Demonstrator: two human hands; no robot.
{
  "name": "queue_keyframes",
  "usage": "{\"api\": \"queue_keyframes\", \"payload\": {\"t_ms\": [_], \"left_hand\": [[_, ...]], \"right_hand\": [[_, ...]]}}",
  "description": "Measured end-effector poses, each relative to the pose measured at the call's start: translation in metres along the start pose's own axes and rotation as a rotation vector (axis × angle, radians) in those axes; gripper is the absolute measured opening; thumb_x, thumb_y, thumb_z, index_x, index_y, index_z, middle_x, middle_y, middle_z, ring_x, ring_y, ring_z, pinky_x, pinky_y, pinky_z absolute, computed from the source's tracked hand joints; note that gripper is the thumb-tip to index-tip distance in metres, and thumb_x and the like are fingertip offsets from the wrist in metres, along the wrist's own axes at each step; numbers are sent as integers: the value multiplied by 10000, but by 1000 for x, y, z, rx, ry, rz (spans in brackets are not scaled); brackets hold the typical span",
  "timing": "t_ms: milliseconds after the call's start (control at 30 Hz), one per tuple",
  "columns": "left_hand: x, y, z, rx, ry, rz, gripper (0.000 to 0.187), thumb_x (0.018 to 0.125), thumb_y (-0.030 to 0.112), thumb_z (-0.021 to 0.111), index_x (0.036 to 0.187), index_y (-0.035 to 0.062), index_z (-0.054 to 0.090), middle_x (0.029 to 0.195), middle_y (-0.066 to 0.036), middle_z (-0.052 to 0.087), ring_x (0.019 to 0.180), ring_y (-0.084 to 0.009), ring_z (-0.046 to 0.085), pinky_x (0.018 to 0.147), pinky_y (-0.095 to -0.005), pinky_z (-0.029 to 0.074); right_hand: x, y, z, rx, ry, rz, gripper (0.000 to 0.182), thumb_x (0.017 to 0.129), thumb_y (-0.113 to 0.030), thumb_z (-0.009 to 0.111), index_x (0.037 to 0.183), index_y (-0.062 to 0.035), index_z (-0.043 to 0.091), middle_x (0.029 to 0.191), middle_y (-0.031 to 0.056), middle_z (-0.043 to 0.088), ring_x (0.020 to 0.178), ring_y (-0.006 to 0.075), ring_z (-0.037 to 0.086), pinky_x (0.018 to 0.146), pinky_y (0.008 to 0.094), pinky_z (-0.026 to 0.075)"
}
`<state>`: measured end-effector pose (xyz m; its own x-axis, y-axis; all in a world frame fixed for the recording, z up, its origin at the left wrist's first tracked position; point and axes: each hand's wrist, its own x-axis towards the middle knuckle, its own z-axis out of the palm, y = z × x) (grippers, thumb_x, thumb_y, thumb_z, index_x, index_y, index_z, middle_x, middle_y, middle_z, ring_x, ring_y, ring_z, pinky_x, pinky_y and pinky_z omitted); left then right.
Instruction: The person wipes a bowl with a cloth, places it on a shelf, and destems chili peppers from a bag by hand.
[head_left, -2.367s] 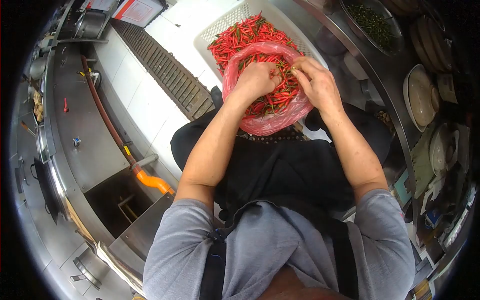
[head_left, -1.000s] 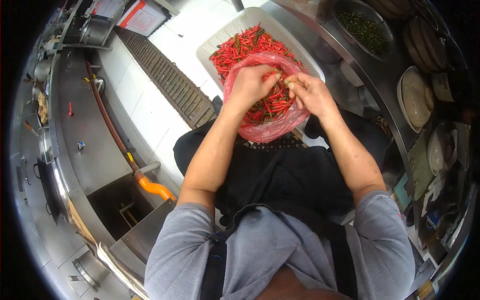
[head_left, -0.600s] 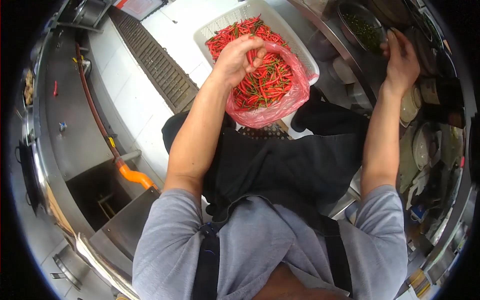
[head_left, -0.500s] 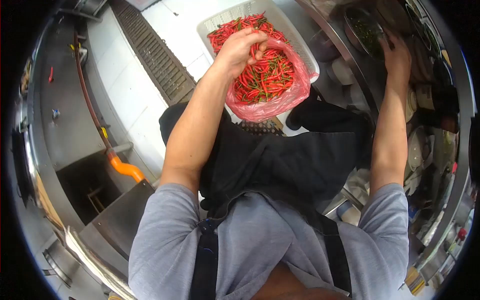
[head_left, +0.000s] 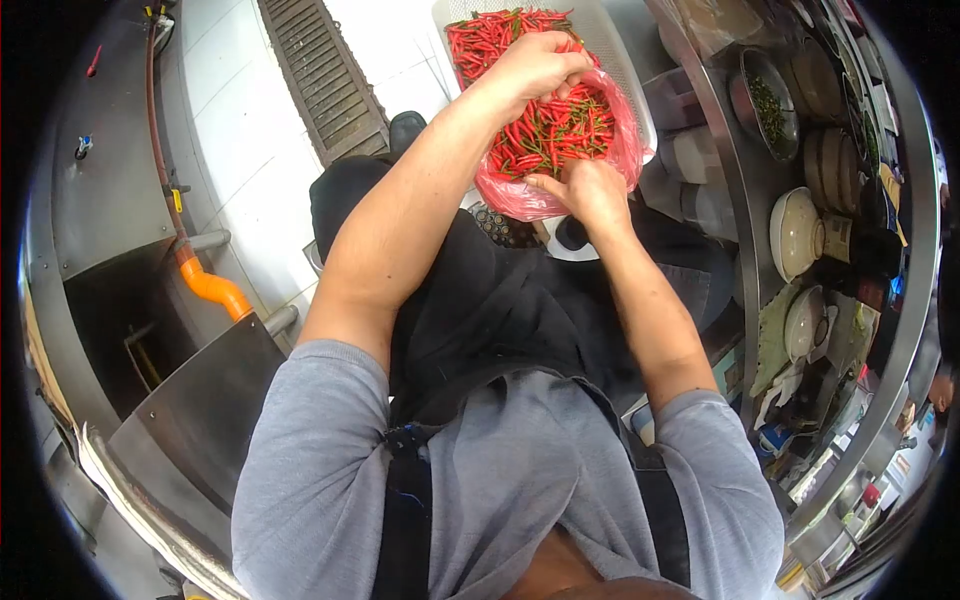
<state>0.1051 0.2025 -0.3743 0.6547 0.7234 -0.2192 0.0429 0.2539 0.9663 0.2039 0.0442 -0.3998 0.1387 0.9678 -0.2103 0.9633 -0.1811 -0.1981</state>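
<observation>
A pink plastic bag (head_left: 527, 203) full of red chilies (head_left: 540, 140) with green stems sits between the knees. More red chilies (head_left: 480, 45) lie in a white perforated basket (head_left: 640, 110) behind it. Above the far rim of the bag, my left hand (head_left: 545, 68) is closed with curled fingers; a red chili shows by its fingertips. My right hand (head_left: 595, 192) reaches over the near side of the bag, its thumb stretched apart and its fingertips at the chilies, partly hidden.
On the right, a steel shelf (head_left: 735, 190) holds a bowl of chopped green stuff (head_left: 768, 108) and pale bowls (head_left: 795, 235). A floor drain grate (head_left: 325, 75) lies to the left. An orange pipe (head_left: 215, 290) runs beside a steel cabinet (head_left: 110, 200).
My right hand has left the bowl on the right shelf and come to the bag. My left hand stays over the chilies. The view has shifted to the right.
</observation>
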Motion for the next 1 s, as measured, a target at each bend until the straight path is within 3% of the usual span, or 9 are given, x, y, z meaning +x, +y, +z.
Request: {"api": "queue_keyframes", "payload": {"t_ms": [100, 200, 333, 467, 500, 600, 667, 800, 1000], "left_hand": [[1, -2, 0, 16, -8, 0, 128, 887, 225, 633, 860, 101, 616, 669, 36, 581, 552, -41, 533, 438, -196, 334], [1, -1, 2, 36, -9, -8, 133, 881, 222, 633, 847, 95, 616, 668, 33, 580, 546, -44, 531, 437, -197, 333], [0, -3, 2, 61, 0, -17, 136, 870, 207, 633, 811, 87, 607, 669, 23, 578, 545, -49, 532, 439, -201, 340], [0, -8, 1, 90, 2, -22, 139, 864, 201, 633, 822, 71, 608, 670, 11, 577, 542, -60, 535, 432, -212, 345], [0, -9, 0, 115, -5, -34, 139, 863, 198, 633, 829, 66, 608, 670, 7, 576, 539, -64, 535, 428, -216, 346], [6, -18, 1, 227, -26, -70, 141, 860, 197, 632, 828, 61, 610, 665, 2, 571, 525, -74, 530, 419, -226, 351], [7, -24, 3, 224, -24, -76, 152, 856, 203, 637, 809, 62, 610, 655, 5, 563, 507, -79, 520, 409, -235, 354], [6, -29, 2, 362, -115, -188, 181, 854, 229, 644, 790, 63, 608, 640, 12, 558, 494, -75, 515, 396, -233, 346], [0, -26, 1, 113, -176, -284, 257, 888, 326, 633, 810, 81, 633, 631, 33, 544, 483, -64, 492, 392, -224, 314]], "right_hand": [[-1, 3, 14, 95, -25, 78, 318, 762, -335, 710, 721, -20, 694, 681, 207, 653, 724, 371, 668, 695, 482, 522], [-6, 9, 27, 191, 22, 131, 250, 767, -278, 681, 769, -29, 704, 718, 219, 655, 745, 380, 664, 710, 478, 519], [-6, 38, 32, 373, 89, 177, 234, 780, -257, 671, 830, -33, 718, 766, 214, 666, 749, 373, 663, 707, 455, 510], [-8, 62, 8, 585, 12, 291, 203, 839, -201, 658, 867, -11, 723, 672, 134, 673, 595, 213, 641, 589, 353, 491], [-9, 66, 3, 582, 19, 292, 203, 839, -201, 658, 867, -11, 723, 672, 134, 673, 595, 213, 641, 589, 353, 491], [-18, 72, -13, 927, -45, 391, 185, 854, -182, 662, 866, -8, 724, 660, 72, 667, 522, 126, 576, 486, 277, 432], [-20, 70, -19, 1205, 58, 365, 165, 877, -175, 658, 889, -19, 710, 683, 15, 653, 489, 61, 520, 433, 208, 350], [-18, 56, -33, 1376, 170, 341, 141, 889, -168, 661, 907, -32, 696, 712, 15, 662, 487, 49, 514, 433, 196, 334], [-5, 46, -25, 1445, 232, 330, 145, 892, -168, 670, 925, -29, 693, 752, 21, 681, 497, 53, 532, 449, 186, 345]]}}
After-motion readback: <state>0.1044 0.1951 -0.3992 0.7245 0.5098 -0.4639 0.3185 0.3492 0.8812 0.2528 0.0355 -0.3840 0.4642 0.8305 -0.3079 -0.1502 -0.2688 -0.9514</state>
